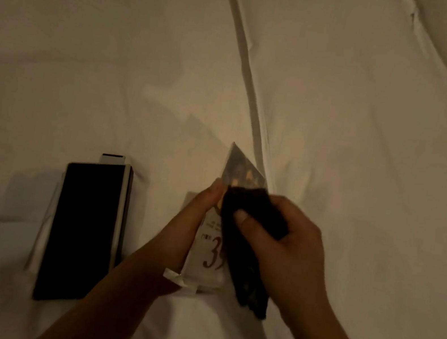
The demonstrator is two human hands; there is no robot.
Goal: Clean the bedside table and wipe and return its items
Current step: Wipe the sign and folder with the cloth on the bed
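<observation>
Left hand (191, 223) grips white printed card (210, 244), possibly laminated; right hand (278, 239) clutches dark cloth (249, 233) against it, over white bedsheet (342, 130).

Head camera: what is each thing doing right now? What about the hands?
Card: held up off the bed, dark cloth pressed on it.
Cloth: bunched in the right hand, partly hanging down.
Left hand: closed on the card's left edge.
Right hand: closed on the cloth.
Black box: lying flat on the sheet, untouched.
Sheet: wrinkled, with a long fold.
</observation>
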